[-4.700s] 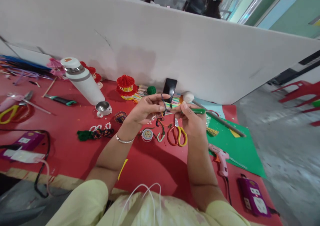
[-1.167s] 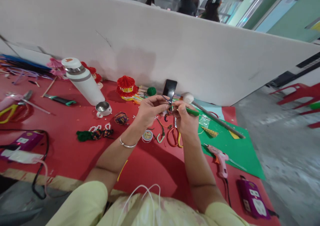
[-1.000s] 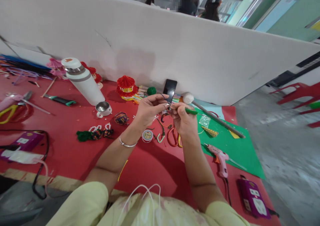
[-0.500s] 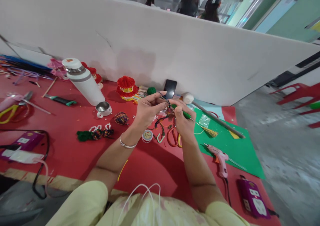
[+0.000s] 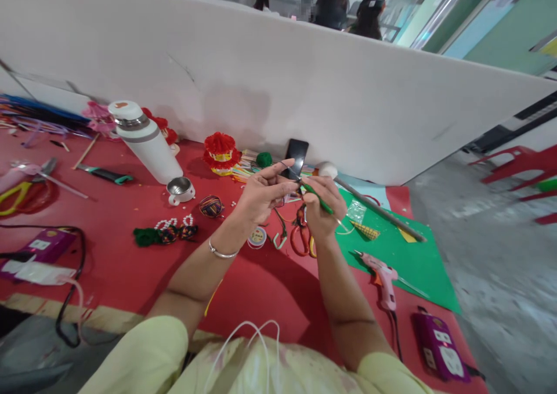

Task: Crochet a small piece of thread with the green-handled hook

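Observation:
My right hand (image 5: pixel 324 208) is closed round a green-handled crochet hook (image 5: pixel 321 200), its metal tip pointing toward my left fingers. With thumb and fingertips pinched together, my left hand (image 5: pixel 257 195) grips dark yarn (image 5: pixel 288 169), a strand of which runs over the raised forefinger. The small worked piece between my fingertips is mostly hidden. Both hands hover above the table, almost touching at the hook's tip. Below them lie red-handled scissors (image 5: pixel 299 242) and a thread spool (image 5: pixel 257 237). A multicoloured yarn ball (image 5: pixel 211 206) rests left of my left wrist.
A white flask (image 5: pixel 150 147) and its metal cup (image 5: pixel 180 191) stand at left. Behind my hands are a phone (image 5: pixel 300 148) and a red frilled craft piece (image 5: pixel 220 150). At right, a pink glue gun (image 5: pixel 385 278) lies by a green sheet (image 5: pixel 418 266). A white partition (image 5: pixel 278 86) borders the back.
My right hand has shifted slightly right and down, drawing the hook back from my left fingertips. The strand over my left forefinger now shows more clearly.

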### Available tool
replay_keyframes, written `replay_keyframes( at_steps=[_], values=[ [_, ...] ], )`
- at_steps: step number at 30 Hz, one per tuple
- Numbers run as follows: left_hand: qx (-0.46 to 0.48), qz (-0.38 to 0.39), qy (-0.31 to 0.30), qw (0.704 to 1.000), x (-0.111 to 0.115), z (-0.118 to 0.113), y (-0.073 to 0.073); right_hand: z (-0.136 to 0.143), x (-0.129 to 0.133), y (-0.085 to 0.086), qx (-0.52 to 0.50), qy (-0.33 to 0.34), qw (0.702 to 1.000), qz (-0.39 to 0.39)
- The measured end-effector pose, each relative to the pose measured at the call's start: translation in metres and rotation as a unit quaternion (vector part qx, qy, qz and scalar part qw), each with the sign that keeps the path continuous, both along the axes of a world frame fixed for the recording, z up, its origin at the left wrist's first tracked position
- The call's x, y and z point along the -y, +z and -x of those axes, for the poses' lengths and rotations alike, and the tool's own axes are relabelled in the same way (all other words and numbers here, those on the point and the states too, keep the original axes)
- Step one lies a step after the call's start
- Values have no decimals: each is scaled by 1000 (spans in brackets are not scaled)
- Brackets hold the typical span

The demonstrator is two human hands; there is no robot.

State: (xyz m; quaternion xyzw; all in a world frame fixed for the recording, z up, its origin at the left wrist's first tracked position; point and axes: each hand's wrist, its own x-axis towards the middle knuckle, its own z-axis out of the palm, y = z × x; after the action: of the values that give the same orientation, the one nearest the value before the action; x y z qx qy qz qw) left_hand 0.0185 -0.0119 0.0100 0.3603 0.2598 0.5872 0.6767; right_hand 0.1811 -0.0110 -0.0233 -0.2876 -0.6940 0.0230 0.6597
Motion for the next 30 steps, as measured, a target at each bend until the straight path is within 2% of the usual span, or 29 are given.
replay_keyframes(
  at_steps=[3, 6, 14, 30],
  values=[
    [-7, 2, -36, 999, -2, 6, 1, -10, -4, 6, -37, 110, 987, 112],
    [-27, 2, -47, 999, -4, 11, 0, -20, -5, 14, -9, 153, 977, 147],
    [-55, 1, -66, 996, -8, 17, -3, -29, 3, 31, 11, 167, 974, 153],
    [-74, 1, -106, 992, -12, 31, -1, -43, 4, 37, 28, 167, 974, 153]
  ],
)
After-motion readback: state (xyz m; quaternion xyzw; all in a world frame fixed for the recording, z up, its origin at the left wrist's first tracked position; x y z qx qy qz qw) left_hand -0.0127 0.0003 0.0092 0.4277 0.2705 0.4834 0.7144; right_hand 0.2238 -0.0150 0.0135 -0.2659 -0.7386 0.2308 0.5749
